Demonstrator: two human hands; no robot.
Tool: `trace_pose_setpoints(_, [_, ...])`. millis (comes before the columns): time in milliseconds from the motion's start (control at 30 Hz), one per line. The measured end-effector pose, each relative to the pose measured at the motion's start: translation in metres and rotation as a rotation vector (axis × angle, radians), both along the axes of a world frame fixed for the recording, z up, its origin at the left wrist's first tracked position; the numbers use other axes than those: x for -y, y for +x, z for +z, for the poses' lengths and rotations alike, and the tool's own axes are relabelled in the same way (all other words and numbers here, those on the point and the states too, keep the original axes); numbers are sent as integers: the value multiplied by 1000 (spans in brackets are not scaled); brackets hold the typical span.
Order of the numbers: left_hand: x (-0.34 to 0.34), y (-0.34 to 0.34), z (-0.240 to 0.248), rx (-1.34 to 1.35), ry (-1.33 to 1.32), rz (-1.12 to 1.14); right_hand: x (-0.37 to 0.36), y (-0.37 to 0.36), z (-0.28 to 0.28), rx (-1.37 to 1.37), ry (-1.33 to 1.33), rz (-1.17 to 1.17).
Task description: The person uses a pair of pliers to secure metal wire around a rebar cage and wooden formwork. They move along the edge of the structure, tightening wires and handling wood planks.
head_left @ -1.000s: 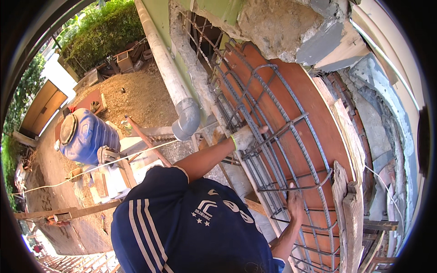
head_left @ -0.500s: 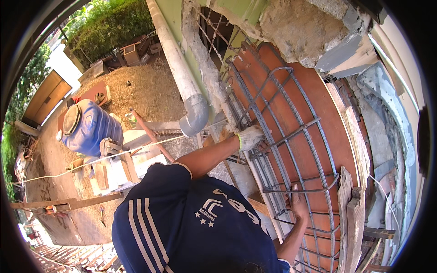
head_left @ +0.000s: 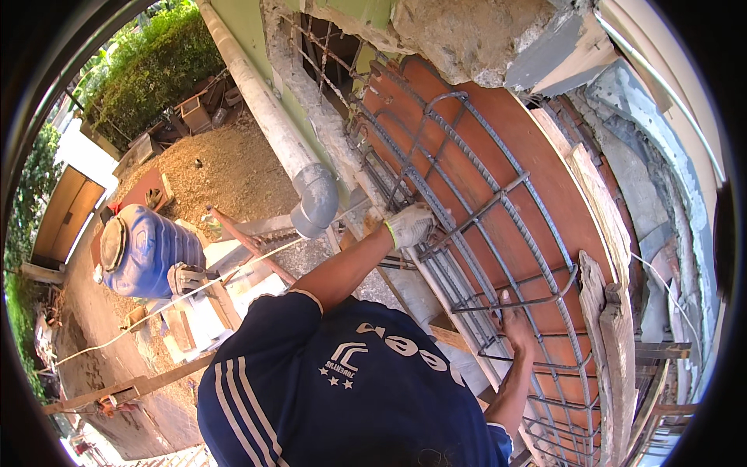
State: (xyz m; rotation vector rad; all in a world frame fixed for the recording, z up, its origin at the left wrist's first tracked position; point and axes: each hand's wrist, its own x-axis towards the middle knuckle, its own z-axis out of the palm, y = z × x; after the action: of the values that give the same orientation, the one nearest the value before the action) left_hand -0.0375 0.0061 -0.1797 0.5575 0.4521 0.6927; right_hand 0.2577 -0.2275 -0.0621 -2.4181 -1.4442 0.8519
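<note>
Hands on rebar cage [head_left: 498,233] — gloved left hand [head_left: 410,226] clamped on a bar at 12 o'clock, bare right hand [head_left: 517,327] gripping one at 4.

blue barrel [head_left: 148,251], orange-brown formwork [head_left: 498,167], grey pipe [head_left: 315,198]

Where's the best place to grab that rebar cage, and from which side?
Grip a long bar beside a stirrup crossing, as the gloved left hand does on the rebar cage. Come from the open front: the orange form panel lies close behind, likely leaving little finger room.
</note>
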Motion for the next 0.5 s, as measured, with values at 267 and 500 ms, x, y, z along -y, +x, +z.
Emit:
trace_pose_setpoints(267, [-4,-17,31,62,-39,365,-3,-44,32,377,107,15])
trace_pose_setpoints(500, [27,-19,29,143,102,244,-5,-59,62,3,-67,-95])
